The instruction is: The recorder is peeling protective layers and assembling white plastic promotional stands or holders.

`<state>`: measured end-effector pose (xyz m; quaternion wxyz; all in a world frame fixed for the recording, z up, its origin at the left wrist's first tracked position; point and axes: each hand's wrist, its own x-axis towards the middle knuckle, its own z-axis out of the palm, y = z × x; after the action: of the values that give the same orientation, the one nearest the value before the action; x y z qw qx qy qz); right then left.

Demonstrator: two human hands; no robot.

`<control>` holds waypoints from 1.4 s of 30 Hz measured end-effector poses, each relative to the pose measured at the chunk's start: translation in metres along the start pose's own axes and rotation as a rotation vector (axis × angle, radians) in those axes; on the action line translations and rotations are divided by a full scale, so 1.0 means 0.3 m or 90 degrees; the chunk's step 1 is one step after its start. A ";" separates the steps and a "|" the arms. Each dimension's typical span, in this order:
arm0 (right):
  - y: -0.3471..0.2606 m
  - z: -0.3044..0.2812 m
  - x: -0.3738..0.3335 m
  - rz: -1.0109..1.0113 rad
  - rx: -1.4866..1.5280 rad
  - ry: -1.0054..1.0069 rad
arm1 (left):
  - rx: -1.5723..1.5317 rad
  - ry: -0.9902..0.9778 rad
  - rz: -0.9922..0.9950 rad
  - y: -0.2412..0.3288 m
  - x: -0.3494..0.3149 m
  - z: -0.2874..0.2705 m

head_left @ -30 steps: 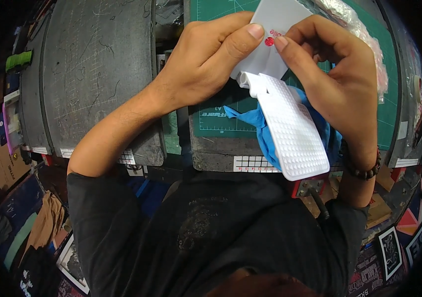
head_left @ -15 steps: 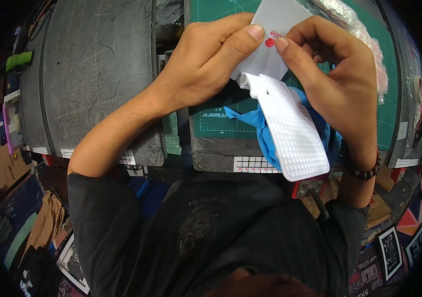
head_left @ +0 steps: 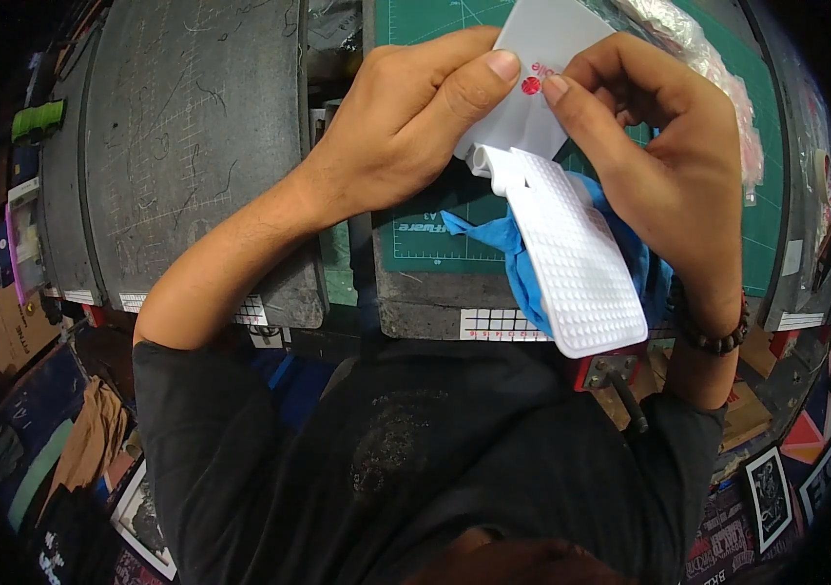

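My left hand (head_left: 435,107) grips the left edge of a white hinged plastic stand (head_left: 586,263), thumb on its smooth upper panel. That panel carries a small round red print with red lettering. Below the hinge, the other panel, covered in raised dots, hangs down toward me. At the print's right edge, my right hand (head_left: 664,136) is closed in a pinch, thumb tip against the panel. Whatever its fingers may hold is too small or hidden to make out. A crumpled blue cloth (head_left: 527,273) lies behind the stand, partly covered by it.
A green cutting mat (head_left: 444,244) covers the dark work board under my hands. Clear plastic packaging (head_left: 698,68) lies along its right side. Another dark board (head_left: 191,146) stands to the left, past a gap. A red clamp with a lever (head_left: 615,375) sits at the near edge.
Both hands and the stand keep nearly the same place. The right fingertips shift very slightly at the print's edge.
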<state>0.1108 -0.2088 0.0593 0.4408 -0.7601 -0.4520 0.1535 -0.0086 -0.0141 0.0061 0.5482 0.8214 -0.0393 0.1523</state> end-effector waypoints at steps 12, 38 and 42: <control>-0.008 0.003 0.000 0.011 0.005 0.004 | -0.006 -0.006 -0.012 0.003 -0.001 -0.002; -0.003 0.007 -0.001 0.012 0.017 0.006 | -0.007 0.013 -0.003 0.009 -0.006 0.003; -0.010 0.002 0.001 -0.021 -0.019 -0.004 | -0.012 0.020 -0.016 0.015 -0.008 0.004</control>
<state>0.1090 -0.2076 0.0615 0.4307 -0.7583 -0.4683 0.1421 -0.0118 -0.0171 0.0090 0.5586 0.8140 -0.0216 0.1580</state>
